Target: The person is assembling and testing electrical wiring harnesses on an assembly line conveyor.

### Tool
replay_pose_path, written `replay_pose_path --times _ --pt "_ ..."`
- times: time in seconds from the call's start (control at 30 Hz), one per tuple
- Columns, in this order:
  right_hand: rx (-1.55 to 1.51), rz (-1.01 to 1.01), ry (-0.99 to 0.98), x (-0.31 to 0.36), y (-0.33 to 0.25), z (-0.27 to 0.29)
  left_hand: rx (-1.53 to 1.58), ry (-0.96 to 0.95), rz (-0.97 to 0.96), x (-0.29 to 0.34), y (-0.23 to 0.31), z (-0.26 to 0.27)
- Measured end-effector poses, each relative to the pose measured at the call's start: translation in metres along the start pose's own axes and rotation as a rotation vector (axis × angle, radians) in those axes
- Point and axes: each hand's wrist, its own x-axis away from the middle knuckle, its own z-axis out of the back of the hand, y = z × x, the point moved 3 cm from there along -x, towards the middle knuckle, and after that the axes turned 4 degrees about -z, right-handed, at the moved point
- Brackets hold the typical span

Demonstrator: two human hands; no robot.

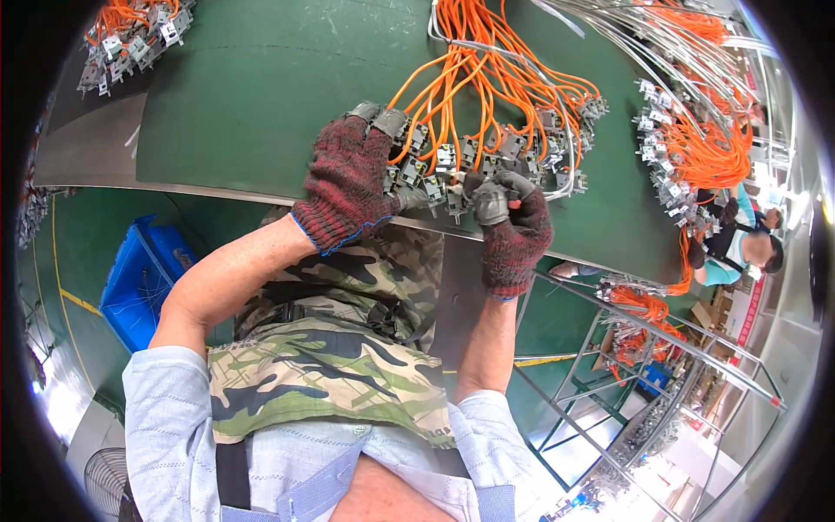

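Observation:
A bundle of orange cables [474,83] lies on the green worktop, and the near ends carry a cluster of grey metal-and-plastic connectors [445,159]. My left hand [350,170], in a dark red knit glove with grey-coated fingertips, curls round the cluster's left side. Its thumb lies along the near edge of the connectors. My right hand [518,228], gloved alike, is closed in a pinch at the cluster's near edge, right of the middle; its fingers partly hide the connector there. A whitish tie [570,143] runs round the cables and down the cluster's right side.
More orange cable bundles lie at the far left [139,39] and right [709,157]. A blue bin [152,278] stands on the floor to the left. A metal frame rack [600,374] is at the right, with another person [739,248] beyond the worktop's right end.

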Motion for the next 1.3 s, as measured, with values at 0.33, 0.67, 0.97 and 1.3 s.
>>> replay_pose_path --times 0.33,0.67,0.97,1.3 --pt "0.224 -0.042 -0.059 0.002 -0.001 -0.001 -0.030 0.025 -0.017 0.001 -0.001 -0.004" --pt "0.365 0.201 0.065 0.011 -0.010 0.017 -0.017 0.012 0.037 -0.005 0.027 -0.030" --pt "0.218 0.211 0.366 0.030 0.019 0.028 0.037 0.034 0.052 -0.010 0.058 -0.056" --pt "0.128 0.218 0.348 0.030 0.025 0.027 0.002 0.012 0.040 -0.011 0.058 -0.058"
